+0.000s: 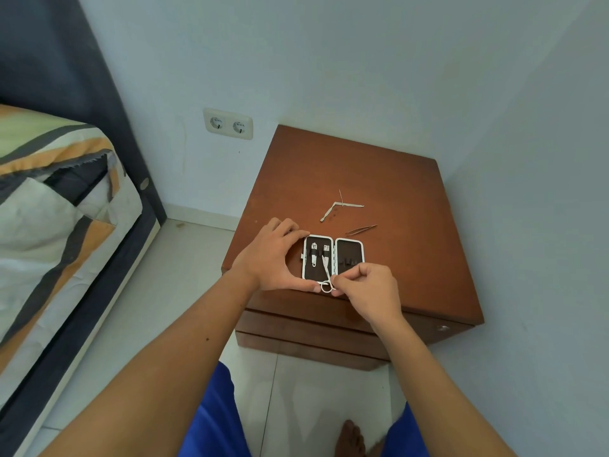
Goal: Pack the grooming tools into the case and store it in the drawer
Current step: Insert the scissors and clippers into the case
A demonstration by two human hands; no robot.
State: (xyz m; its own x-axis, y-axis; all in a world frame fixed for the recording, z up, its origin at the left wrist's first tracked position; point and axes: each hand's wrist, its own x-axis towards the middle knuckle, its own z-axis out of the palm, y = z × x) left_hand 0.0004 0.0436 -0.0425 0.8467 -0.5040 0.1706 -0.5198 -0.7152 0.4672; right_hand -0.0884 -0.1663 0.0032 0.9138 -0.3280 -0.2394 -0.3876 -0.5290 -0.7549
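A small white-rimmed grooming case (349, 255) lies open on the brown nightstand (389, 179), its dark lining up. A nail clipper (314, 254) sits strapped in the left half. My left hand (273, 255) grips the case's left edge between thumb and fingers. My right hand (369, 288) pinches the ring handles of small scissors (327, 275), whose blades lie across the left half. Loose on the top behind the case are tweezers (361, 229), a bent metal tool (341, 208) and a thin pick (340, 196).
The nightstand's closed drawers (309, 328) face me below its front edge, with a small knob (442, 328) at the right. A bed (59, 206) stands to the left, a wall socket (228, 123) behind. My knees and a bare foot (352, 437) are on the tiled floor.
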